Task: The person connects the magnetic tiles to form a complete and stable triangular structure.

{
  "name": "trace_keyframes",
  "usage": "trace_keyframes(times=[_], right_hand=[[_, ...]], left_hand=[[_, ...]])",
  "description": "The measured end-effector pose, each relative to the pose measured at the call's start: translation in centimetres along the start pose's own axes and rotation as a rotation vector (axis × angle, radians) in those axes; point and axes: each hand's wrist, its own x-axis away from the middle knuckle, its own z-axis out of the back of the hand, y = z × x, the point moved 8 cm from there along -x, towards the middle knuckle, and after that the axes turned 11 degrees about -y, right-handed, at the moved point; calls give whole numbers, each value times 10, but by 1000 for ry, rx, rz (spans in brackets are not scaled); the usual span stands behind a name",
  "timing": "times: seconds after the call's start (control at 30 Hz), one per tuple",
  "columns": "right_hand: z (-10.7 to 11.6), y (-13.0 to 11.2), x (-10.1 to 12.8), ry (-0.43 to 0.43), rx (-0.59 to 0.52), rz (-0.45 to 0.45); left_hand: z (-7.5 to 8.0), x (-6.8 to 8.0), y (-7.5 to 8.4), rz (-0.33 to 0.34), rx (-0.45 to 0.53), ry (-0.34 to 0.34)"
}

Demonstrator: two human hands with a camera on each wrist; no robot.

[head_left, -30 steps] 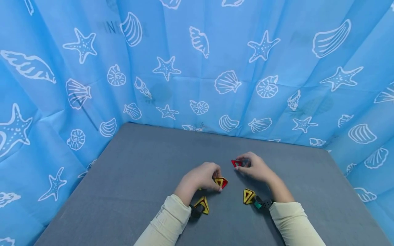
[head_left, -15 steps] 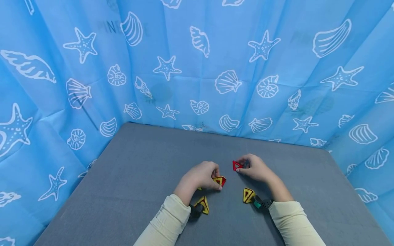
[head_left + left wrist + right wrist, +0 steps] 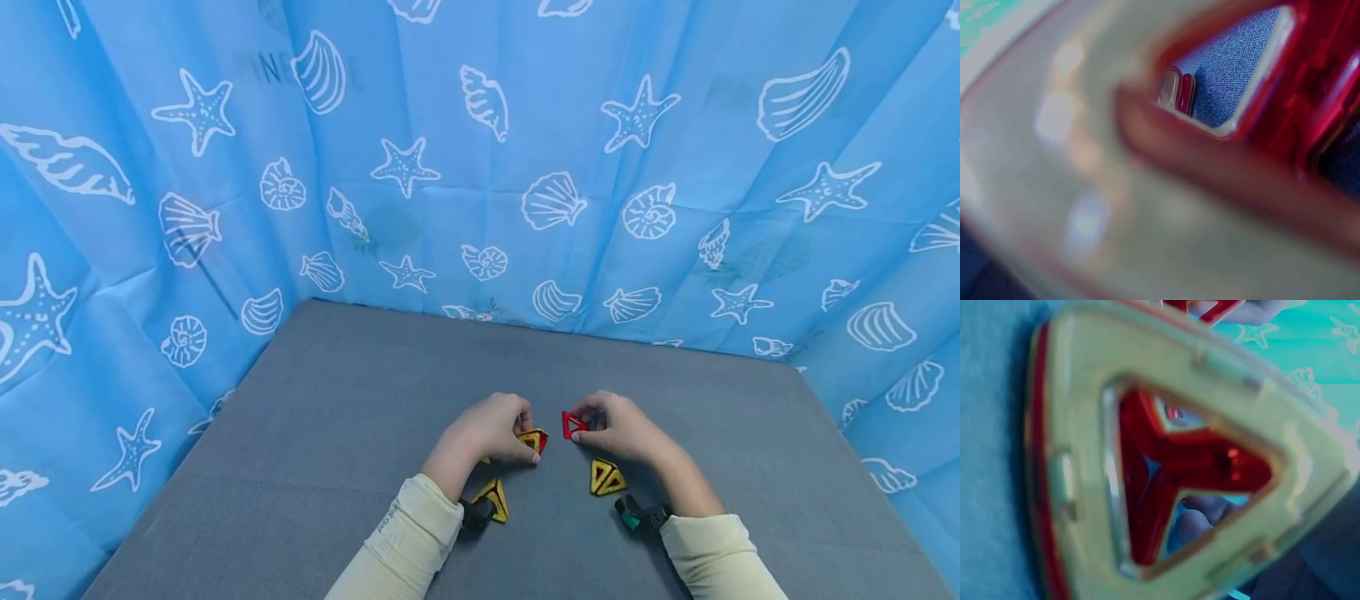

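Observation:
On the grey table (image 3: 337, 433) my left hand (image 3: 491, 429) grips a yellow and red triangle piece (image 3: 534, 439) with curled fingers. Just to its right my right hand (image 3: 618, 427) pinches a red triangle tile (image 3: 573, 424), held a short gap from the left hand's piece. A yellow triangle pyramid (image 3: 494, 500) stands by my left wrist and another yellow triangle pyramid (image 3: 605, 478) stands under my right wrist. The right wrist view is filled by that yellow pyramid (image 3: 1166, 456) with red inside. The left wrist view is a blur of a yellowish and red triangle frame (image 3: 1310, 94).
A blue curtain (image 3: 480, 150) printed with white shells and starfish closes in the table at the back and on both sides. Cream sleeves (image 3: 408, 542) cover both forearms. A wrist-worn device with a teal part (image 3: 637, 515) sits on the right wrist.
My right hand has carried the red triangle tile down and left, closer to the left hand's piece. The left hand has stayed in place.

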Motion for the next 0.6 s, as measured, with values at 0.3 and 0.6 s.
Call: trace_keyframes(times=[0.3, 0.6], right_hand=[[-11, -13, 5, -81, -42, 41], [-17, -26, 7, -137, -61, 64]], left_hand=[[1, 1, 0, -4, 8, 11], [-1, 0, -1, 16, 3, 3]])
